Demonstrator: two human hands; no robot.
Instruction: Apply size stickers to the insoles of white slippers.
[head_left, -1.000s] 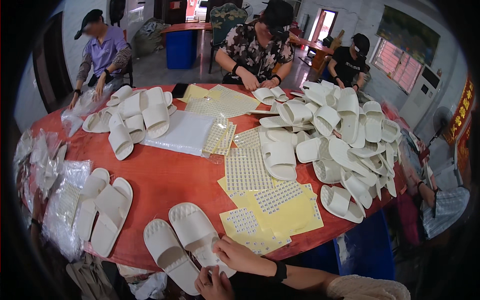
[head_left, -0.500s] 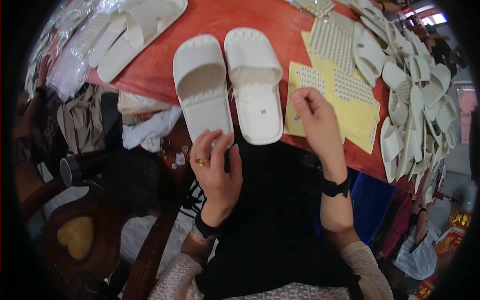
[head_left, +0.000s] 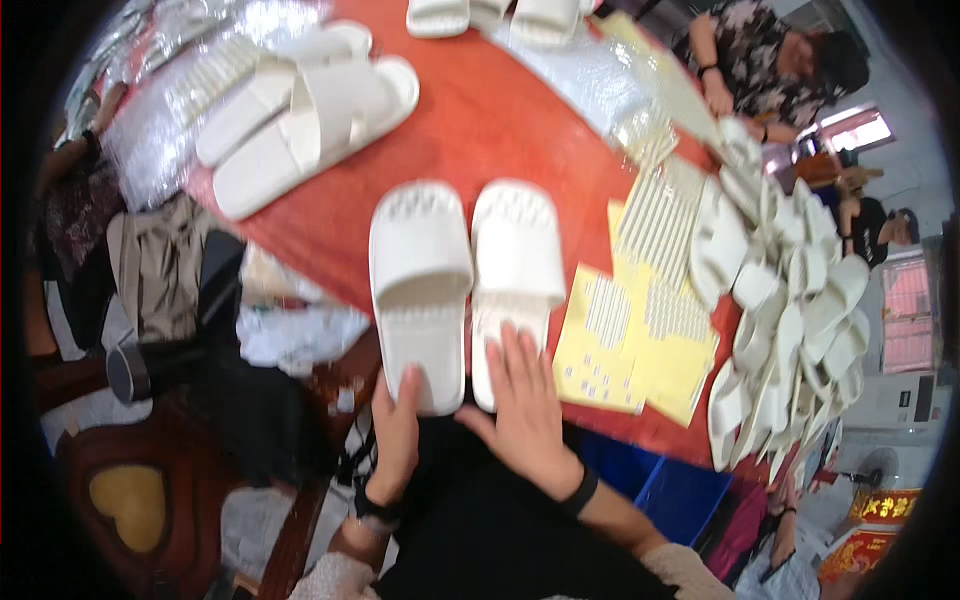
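Note:
Two white slippers lie side by side on the red table, toes pointing away from me. At the heel of the left slipper [head_left: 425, 345], my left hand [head_left: 393, 440] has its thumb on top of the footbed; its other fingers are mostly hidden below the edge. My right hand [head_left: 525, 415] lies with outstretched fingers over the heel part of the right slipper [head_left: 515, 255], covering much of its footbed. Right beside that slipper are yellow sheets [head_left: 570, 375] bearing rows of small stickers.
A jumbled pile of white slippers [head_left: 790, 310] rises at the right end of the red table [head_left: 480, 110]. Another pair [head_left: 330, 120] lies at the upper left near clear plastic bags [head_left: 165, 125]. More slippers [head_left: 545, 20] sit at the far edge. A person [head_left: 770, 60] is across the table.
My right hand has gone from above the sticker sheets onto the right slipper, fingers now straight. My left hand's thumb now lies on the left slipper's heel. The view has shifted, showing more table.

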